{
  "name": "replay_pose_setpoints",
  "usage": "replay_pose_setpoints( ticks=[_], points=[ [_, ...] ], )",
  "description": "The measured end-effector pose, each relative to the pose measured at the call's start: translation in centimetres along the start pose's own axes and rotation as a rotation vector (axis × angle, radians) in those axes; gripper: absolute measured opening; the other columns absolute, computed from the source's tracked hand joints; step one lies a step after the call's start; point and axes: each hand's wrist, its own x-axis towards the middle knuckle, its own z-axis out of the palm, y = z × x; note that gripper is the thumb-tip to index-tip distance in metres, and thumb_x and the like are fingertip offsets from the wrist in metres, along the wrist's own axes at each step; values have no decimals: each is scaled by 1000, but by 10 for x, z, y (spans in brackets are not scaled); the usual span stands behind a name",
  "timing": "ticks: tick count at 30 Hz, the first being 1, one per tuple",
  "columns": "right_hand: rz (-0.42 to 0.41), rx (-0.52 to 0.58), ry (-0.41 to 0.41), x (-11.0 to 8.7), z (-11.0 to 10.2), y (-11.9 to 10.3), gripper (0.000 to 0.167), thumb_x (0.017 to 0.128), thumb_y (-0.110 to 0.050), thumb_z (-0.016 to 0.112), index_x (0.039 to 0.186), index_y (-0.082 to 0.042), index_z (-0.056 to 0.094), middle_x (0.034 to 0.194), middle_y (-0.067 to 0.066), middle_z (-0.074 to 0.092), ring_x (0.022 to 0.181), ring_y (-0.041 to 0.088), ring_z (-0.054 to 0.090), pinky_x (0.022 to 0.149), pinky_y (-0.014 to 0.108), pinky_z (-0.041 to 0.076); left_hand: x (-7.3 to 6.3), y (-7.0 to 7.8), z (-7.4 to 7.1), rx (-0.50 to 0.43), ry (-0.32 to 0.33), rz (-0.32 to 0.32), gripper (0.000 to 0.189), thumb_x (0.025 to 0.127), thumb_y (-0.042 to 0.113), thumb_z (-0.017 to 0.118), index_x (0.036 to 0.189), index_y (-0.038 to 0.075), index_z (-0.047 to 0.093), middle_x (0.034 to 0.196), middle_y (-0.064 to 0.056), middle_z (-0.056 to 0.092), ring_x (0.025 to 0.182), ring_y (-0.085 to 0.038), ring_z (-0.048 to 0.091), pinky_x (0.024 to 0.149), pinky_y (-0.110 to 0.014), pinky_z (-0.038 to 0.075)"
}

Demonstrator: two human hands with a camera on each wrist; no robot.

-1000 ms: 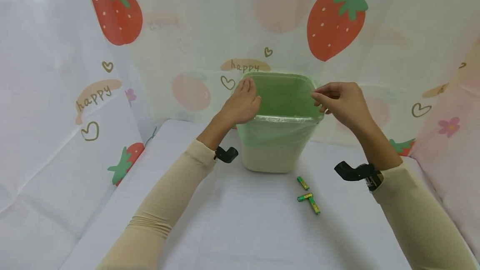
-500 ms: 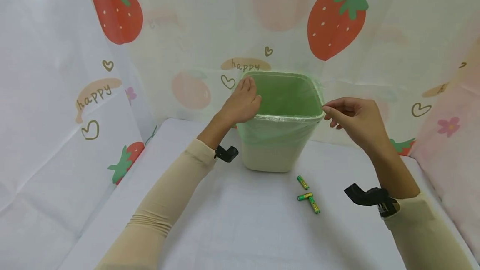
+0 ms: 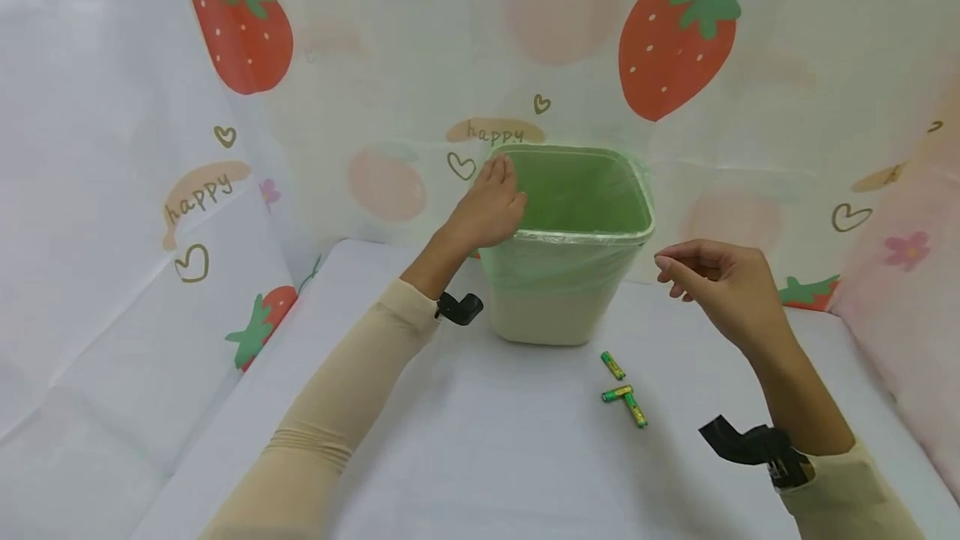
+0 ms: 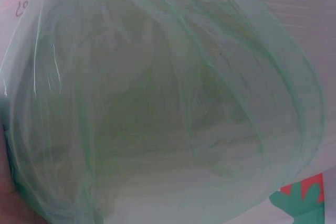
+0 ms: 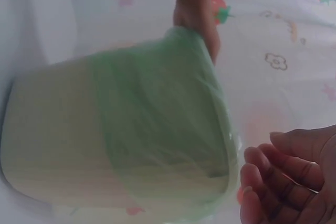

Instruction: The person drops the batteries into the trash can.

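Observation:
A cream trash bin (image 3: 543, 315) stands upright, lined with a thin green bin bag (image 3: 566, 265) folded out over its rim. My left hand (image 3: 487, 207) is at the left side of the rim and grips the bag there; its fingertips are partly hidden. The loose bag (image 4: 157, 103) bulges across the left wrist view. My right hand (image 3: 720, 282) hovers to the right of the bin, apart from it, with loosely bent fingers and nothing held. In the right wrist view, its fingers (image 5: 252, 177) are beside the bagged rim.
Three green and yellow batteries lie on the white table (image 3: 487, 440) in front of the bin: one battery (image 3: 612, 365) apart, another battery (image 3: 617, 393) touching a third battery (image 3: 636, 410). A strawberry-print cloth (image 3: 390, 65) hangs behind and at both sides.
My right hand has come away from the right rim, moving right and toward me. The left hand keeps its place at the left rim.

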Motion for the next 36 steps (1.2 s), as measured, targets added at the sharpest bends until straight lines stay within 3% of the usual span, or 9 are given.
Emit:
replay_pose_setpoints(
  ticks=[10, 36],
  points=[
    [48, -6, -9, -29, 11, 17, 19, 98, -25, 71, 106, -9, 77, 83, -3, 74, 69, 13, 67, 63, 21, 56, 0, 1, 1, -29, -1, -4, 65, 111, 32, 17, 159, -6, -4, 168, -21, -9, 155, -32, -12, 125, -36, -3],
    [249, 115, -48, -86, 51, 63, 27, 98, -28, 71, 108, -3, 76, 88, 6, 75, 68, 16, 68, 63, 29, 58, 3, 3, 1, 3, -11, -5, 63, 111, 29, 18, 158, -9, -3, 167, -24, -7, 156, -33, -10, 125, -36, -2]
  ],
)
